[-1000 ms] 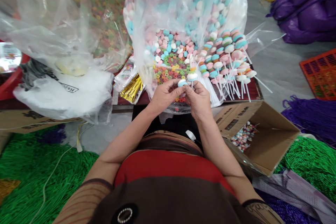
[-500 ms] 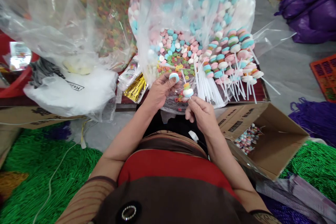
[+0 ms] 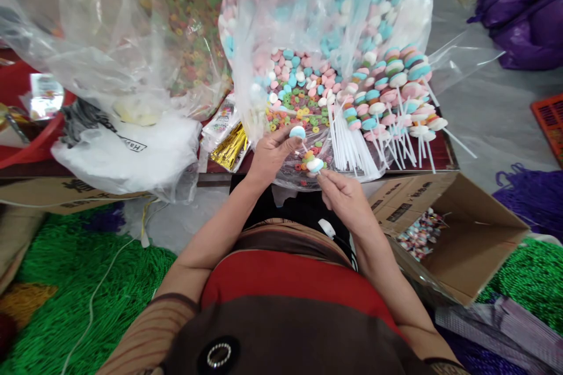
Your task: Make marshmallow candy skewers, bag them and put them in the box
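Note:
My left hand (image 3: 271, 155) pinches a blue and white marshmallow (image 3: 298, 132) between thumb and fingers. Below and right of it, my right hand (image 3: 343, 190) grips a candy stick low down; a blue and white marshmallow and gummy rings (image 3: 314, 163) are threaded on it. The stick's bare tip leans up-left, close to the held marshmallow. Beyond my hands lie loose marshmallows (image 3: 292, 70) and gummy rings (image 3: 303, 102) on clear plastic. White sticks (image 3: 349, 143) lie in a bunch to the right, beside a pile of filled candy sticks (image 3: 398, 94).
A big clear bag of marshmallows (image 3: 303, 0) stands at the back, a bag of gummy rings (image 3: 193, 29) left of it. White plastic bags (image 3: 132, 158) and gold ties (image 3: 229, 146) lie left. An open cardboard box (image 3: 475, 246) sits at the lower right.
The stick in my right hand has tilted to the left, its tip now nearer the marshmallow in my left hand. The whole view has shifted slightly.

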